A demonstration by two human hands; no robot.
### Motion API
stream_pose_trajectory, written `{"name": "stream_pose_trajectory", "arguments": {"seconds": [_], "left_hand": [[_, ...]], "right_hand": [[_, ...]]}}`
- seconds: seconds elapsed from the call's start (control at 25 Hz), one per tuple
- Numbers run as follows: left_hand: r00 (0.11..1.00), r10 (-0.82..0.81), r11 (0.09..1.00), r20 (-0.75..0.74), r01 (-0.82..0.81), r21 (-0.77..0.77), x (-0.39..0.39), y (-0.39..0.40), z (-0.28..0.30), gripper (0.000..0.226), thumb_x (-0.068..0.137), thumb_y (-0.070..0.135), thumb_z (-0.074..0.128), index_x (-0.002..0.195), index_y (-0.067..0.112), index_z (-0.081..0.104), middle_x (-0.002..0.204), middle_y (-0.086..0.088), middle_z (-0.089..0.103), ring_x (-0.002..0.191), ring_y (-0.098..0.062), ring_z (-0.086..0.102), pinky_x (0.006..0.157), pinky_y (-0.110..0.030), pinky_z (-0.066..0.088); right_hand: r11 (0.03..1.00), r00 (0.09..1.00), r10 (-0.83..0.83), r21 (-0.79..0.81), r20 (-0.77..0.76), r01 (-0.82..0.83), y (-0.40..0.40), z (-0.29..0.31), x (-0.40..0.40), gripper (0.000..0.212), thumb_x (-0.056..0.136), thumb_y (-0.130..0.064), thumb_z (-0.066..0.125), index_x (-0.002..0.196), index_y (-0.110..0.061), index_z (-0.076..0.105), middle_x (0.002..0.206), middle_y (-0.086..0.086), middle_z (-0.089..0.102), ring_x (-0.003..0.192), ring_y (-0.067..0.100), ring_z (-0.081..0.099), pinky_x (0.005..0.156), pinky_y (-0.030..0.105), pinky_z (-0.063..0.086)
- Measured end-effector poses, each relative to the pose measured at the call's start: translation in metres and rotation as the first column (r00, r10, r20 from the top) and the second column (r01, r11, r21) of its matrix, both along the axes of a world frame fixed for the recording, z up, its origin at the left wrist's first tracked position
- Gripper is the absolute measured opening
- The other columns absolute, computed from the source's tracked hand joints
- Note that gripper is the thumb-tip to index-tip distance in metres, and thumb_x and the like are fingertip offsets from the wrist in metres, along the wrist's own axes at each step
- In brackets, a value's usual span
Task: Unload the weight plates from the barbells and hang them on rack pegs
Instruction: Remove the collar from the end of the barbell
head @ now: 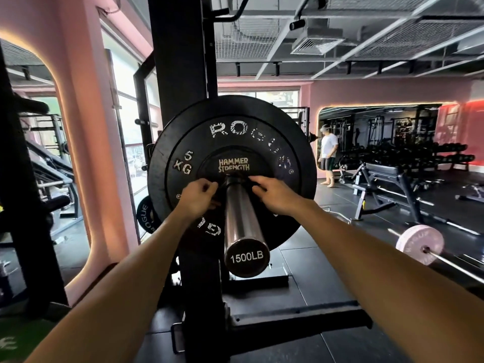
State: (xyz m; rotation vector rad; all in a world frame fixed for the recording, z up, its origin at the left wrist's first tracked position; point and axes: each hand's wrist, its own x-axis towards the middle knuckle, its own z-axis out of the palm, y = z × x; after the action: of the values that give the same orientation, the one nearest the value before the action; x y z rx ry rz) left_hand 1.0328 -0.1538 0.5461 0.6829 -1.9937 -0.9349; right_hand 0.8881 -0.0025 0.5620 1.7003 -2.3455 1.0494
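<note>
Head view, looking down a polished steel barbell sleeve [242, 218] with black end cap reading 1500LB, pointing toward camera. Loaded on sleeve: large black rubber bumper plate [235, 127] lettered ROGUE and 5 KG in worn white, standing upright, face toward camera. In front of it, touching its face: small black round plate [233, 159] with yellow HAMMER STRENGTH lettering, pushed to the inner end of the sleeve. Dark collar-like piece [234, 177] around sleeve just against small plate; exact shape hard to tell.

Left hand [197, 197] just left of sleeve, fingers curled, tips pinching at dark piece by the sleeve; what exactly is gripped unclear. Right hand [272, 193] just right of sleeve, fingers bent, tips touching small plate's lower rim near the collar; full grip or only touch, cannot tell. Both hands flanking sleeve at the plate face, forearms stretched out from bottom corners. Both plates beyond the fingertips, not lifted, seated on sleeve.

Behind plates: black steel rack upright [180, 61]. Lower left, partly hidden: second black ROGUE plate [145, 216] low beside rack. Right, on dark floor: pale pink plate [419, 244] on another bar. Farther back: adjustable bench [387, 179], dumbbell racks along mirrored wall, person in white shirt [328, 155] standing.
</note>
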Motion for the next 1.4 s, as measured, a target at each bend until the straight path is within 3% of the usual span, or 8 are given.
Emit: {"name": "stream_pose_trajectory", "arguments": {"seconds": [0.4, 0.6, 0.72, 0.84, 0.96, 1.08, 1.28, 1.4], "left_hand": [[0.989, -0.072, 0.978, -0.129, 0.095, 0.184, -0.002, 0.008, 0.006, 0.023, 0.099, 0.02, 0.054, 0.078, 0.012, 0.061, 0.08, -0.009, 0.057, 0.082, -0.025, 0.059, 0.071, -0.033, 0.055], [0.98, -0.076, 0.968, -0.183, 0.116, 0.22, -0.002, 0.016, 0.005, 0.017, 0.099, 0.02, 0.054, 0.091, 0.008, 0.064, 0.085, -0.006, 0.059, 0.087, -0.021, 0.058, 0.071, -0.028, 0.053], [0.971, -0.124, 0.961, -0.202, 0.168, 0.218, 0.003, 0.019, 0.007, 0.017, 0.099, 0.02, 0.055, 0.1, 0.006, 0.064, 0.092, -0.004, 0.059, 0.092, -0.016, 0.058, 0.079, -0.031, 0.055], [0.959, -0.184, 0.943, -0.215, 0.234, 0.235, 0.009, 0.014, 0.005, 0.014, 0.098, 0.021, 0.057, 0.097, 0.012, 0.067, 0.102, -0.009, 0.063, 0.104, -0.021, 0.06, 0.087, -0.036, 0.055], [0.945, -0.263, 0.92, -0.195, 0.307, 0.245, 0.017, 0.01, 0.004, 0.017, 0.1, 0.023, 0.052, 0.106, 0.018, 0.068, 0.119, -0.011, 0.065, 0.115, -0.023, 0.061, 0.087, -0.034, 0.055], [0.965, -0.233, 0.941, -0.122, 0.255, 0.222, 0.018, 0.011, 0.012, 0.024, 0.102, 0.028, 0.046, 0.112, 0.019, 0.066, 0.117, -0.013, 0.066, 0.103, -0.023, 0.065, 0.076, -0.03, 0.057], [0.99, -0.12, 0.956, 0.071, 0.096, 0.279, 0.011, 0.03, 0.029, 0.042, 0.103, 0.046, 0.031, 0.118, 0.011, 0.049, 0.086, -0.016, 0.063, 0.067, -0.025, 0.064, 0.054, -0.03, 0.057], [0.989, -0.125, 0.941, 0.082, 0.092, 0.325, 0.007, 0.042, 0.032, 0.042, 0.103, 0.046, 0.03, 0.127, 0.012, 0.033, 0.09, -0.01, 0.058, 0.065, -0.02, 0.062, 0.04, -0.024, 0.053]], "right_hand": [[0.999, 0.985, 0.015, -0.032, 0.172, -0.01, -0.006, -0.005, 0.002, 0.04, 0.102, -0.031, 0.034, 0.141, -0.024, 0.044, 0.115, 0.006, 0.059, 0.099, 0.017, 0.052, 0.101, 0.042, 0.046], [0.999, 0.968, 0.004, -0.051, 0.25, 0.009, -0.001, -0.008, 0.01, 0.04, 0.102, -0.036, 0.032, 0.139, -0.027, 0.044, 0.11, 0.006, 0.06, 0.093, 0.023, 0.061, 0.055, 0.027, 0.051], [0.998, 0.947, 0.017, -0.059, 0.32, 0.002, 0.003, -0.009, 0.012, 0.038, 0.103, -0.038, 0.032, 0.137, -0.027, 0.045, 0.105, 0.006, 0.064, 0.077, 0.01, 0.058, 0.059, 0.029, 0.052], [0.999, 0.93, 0.014, -0.044, 0.368, 0.002, 0.006, -0.01, 0.013, 0.037, 0.102, -0.039, 0.032, 0.135, -0.03, 0.046, 0.104, 0.011, 0.066, 0.082, 0.018, 0.061, 0.06, 0.035, 0.055], [0.999, 0.962, -0.043, 0.013, 0.27, 0.041, 0.011, -0.005, 0.005, 0.032, 0.1, -0.044, 0.035, 0.109, -0.025, 0.059, 0.097, 0.009, 0.07, 0.087, 0.023, 0.062, 0.07, 0.04, 0.056], [0.987, 0.979, -0.162, 0.014, 0.128, 0.161, 0.009, 0.009, 0.0, 0.047, 0.093, -0.058, 0.034, 0.095, -0.022, 0.063, 0.099, 0.007, 0.07, 0.096, 0.029, 0.064, 0.089, 0.045, 0.052], [0.951, 0.956, -0.289, 0.102, -0.043, 0.292, -0.008, 0.042, 0.025, 0.069, 0.088, -0.073, 0.024, 0.089, -0.015, 0.061, 0.103, 0.012, 0.068, 0.095, 0.029, 0.064, 0.09, 0.039, 0.048], [0.919, 0.932, -0.354, 0.155, -0.071, 0.361, -0.02, 0.046, 0.032, 0.075, 0.09, -0.068, 0.026, 0.124, -0.01, 0.059, 0.123, 0.014, 0.063, 0.112, 0.03, 0.06, 0.095, 0.039, 0.043]]}}
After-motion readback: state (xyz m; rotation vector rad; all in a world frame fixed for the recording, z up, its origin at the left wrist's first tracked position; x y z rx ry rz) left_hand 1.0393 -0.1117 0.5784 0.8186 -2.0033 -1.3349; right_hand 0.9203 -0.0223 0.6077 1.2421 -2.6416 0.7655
